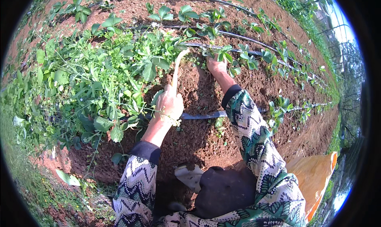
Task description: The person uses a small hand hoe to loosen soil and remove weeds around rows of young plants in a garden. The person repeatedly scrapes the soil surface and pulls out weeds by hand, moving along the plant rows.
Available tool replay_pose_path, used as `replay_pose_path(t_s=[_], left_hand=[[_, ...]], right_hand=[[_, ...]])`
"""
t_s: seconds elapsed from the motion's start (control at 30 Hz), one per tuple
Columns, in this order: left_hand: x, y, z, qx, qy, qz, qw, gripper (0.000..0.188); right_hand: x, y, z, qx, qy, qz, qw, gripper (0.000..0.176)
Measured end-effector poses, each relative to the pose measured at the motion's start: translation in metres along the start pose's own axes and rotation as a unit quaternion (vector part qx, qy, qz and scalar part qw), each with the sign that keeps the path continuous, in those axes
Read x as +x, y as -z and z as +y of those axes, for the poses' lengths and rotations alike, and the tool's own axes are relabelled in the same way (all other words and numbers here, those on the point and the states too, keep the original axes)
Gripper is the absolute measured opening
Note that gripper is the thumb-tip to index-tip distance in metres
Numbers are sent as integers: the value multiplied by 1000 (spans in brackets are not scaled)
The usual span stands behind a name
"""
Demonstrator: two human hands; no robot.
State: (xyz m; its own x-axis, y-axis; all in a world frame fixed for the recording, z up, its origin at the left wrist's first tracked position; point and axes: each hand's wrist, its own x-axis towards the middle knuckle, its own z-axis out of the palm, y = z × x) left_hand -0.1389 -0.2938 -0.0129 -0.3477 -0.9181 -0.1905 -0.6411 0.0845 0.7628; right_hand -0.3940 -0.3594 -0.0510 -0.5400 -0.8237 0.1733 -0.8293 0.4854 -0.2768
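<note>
My left hand [169, 103] is closed around a pale, narrow, curved hand tool [176, 68], and its hooked tip reaches the soil beside dense greenery. Whether the tool is a sickle or a bent stick, I cannot tell. My right hand [217, 66] reaches down to the soil beside a small strawberry-like plant [223, 53]. Its fingertips are hidden, so any grip there does not show. Left of my left hand spreads a thick tangle of leafy weeds [110, 78] with small white flowers. Crumbly reddish soil [195, 93] lies between my hands.
Flat drip-irrigation tape [205, 116] crosses the bed below my hands; another drip line [251, 52] runs beyond them. My dark-clothed knee [226, 191] is at the bottom. A tan sack with an orange edge [312, 176] stands at the lower right.
</note>
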Motion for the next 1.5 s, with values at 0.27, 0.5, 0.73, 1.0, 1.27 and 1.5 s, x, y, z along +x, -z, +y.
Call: replay_pose_path(t_s=[0.27, 0.5, 0.73, 1.0, 1.27, 1.5], left_hand=[[9, 0, 21, -165, 155, -105, 968, 18], [-13, 22, 18, -177, 98, -145, 969, 13], [-54, 6, -12, -80, -90, 22, 993, 18], [-12, -11, 22, 29, -93, -44, 994, 22], [15, -13, 22, -4, -34, 22, 999, 23], [17, -33, 6, 18, -39, 78, 996, 23]], right_hand=[[-3, -8, 2, 151, -72, -45, 985, 23], [-17, 5, 7, 166, 21, 55, 984, 21], [-78, 48, 45, 521, 3, -178, 835, 26], [-71, 94, 70, 381, -184, -265, 866, 30], [-39, 53, 54, 131, 42, -64, 988, 59], [-6, 34, 38, 0, 110, -180, 977, 44]])
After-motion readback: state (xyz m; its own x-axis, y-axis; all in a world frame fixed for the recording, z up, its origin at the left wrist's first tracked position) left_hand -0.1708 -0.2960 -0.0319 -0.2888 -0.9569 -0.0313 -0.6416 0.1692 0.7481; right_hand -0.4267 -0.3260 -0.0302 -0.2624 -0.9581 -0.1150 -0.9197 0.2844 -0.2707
